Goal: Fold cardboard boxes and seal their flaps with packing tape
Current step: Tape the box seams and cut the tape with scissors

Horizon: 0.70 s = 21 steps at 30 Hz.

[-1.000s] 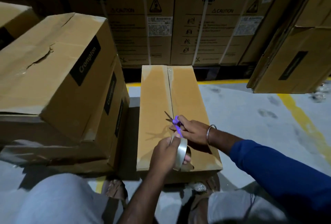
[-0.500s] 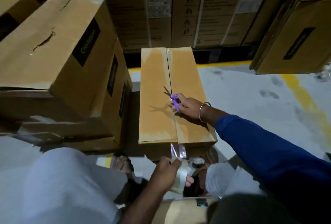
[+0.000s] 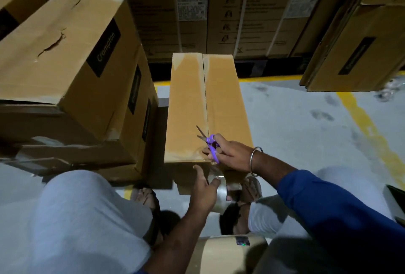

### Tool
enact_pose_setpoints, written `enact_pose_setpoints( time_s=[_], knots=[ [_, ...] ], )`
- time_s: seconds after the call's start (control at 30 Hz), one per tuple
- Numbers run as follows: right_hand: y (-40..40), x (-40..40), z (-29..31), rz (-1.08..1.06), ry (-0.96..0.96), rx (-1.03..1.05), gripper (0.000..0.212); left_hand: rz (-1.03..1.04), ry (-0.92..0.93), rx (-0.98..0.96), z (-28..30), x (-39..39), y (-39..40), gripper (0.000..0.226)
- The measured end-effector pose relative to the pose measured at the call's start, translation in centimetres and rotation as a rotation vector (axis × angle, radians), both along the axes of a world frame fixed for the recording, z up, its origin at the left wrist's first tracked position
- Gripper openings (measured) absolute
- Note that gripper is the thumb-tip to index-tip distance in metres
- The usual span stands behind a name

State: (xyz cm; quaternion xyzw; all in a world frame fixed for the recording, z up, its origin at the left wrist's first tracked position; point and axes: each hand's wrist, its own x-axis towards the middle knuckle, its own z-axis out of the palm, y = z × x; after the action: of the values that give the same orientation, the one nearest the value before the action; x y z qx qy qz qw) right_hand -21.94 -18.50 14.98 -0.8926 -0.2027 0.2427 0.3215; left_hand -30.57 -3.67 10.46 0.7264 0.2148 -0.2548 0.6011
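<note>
Since half a second ago your right hand [image 3: 230,153] has slid back from mid-box to the near top edge of the box [image 3: 203,107], and your left hand [image 3: 205,190] has come up with the tape roll [image 3: 219,197] closer to the front face. Right fingers curl through the purple scissors [image 3: 211,145], blades parted, tips pointing away along the seam. Left fingers grip the roll just below the box's near edge; the thumb sticks up. Clear tape runs from the top over the edge down toward the roll, hard to trace in this light. Risks: slack tape could fold on itself or wrinkle at the corner if you ease the pull; the open blades sit near your left thumb, so a rushed snip could nick it or cut crooked; pulling the roll could lift the tape end off the seam. The box sits on a grey concrete floor [image 3: 295,131] with yellow lines. Crompton cartons [image 3: 65,54] stack just left, more cartons behind and right. Dim room.
</note>
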Motion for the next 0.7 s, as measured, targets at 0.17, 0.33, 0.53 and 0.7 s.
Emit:
enact_pose_setpoints(
  time_s=[0.17,0.33,0.53,0.7],
  knots=[
    [-0.1,0.2,-1.5,-0.055,-0.027,-0.005,0.033,-0.066,-0.076,0.057,-0.2,2.8,0.5,0.081],
    [-0.1,0.8,-2.2,-0.087,-0.048,0.010,0.034,-0.037,-0.093,-0.022,-1.1,2.2,0.8,0.085],
    [0.2,0.8,-2.6,-0.084,-0.046,0.009,0.027,0.065,0.170,-0.008,-2.9,0.8,2.1,0.062],
    [0.2,1.0,-2.0,-0.179,0.053,0.072,0.051,0.026,0.156,-0.010,-2.3,0.1,2.0,0.020]
  ],
)
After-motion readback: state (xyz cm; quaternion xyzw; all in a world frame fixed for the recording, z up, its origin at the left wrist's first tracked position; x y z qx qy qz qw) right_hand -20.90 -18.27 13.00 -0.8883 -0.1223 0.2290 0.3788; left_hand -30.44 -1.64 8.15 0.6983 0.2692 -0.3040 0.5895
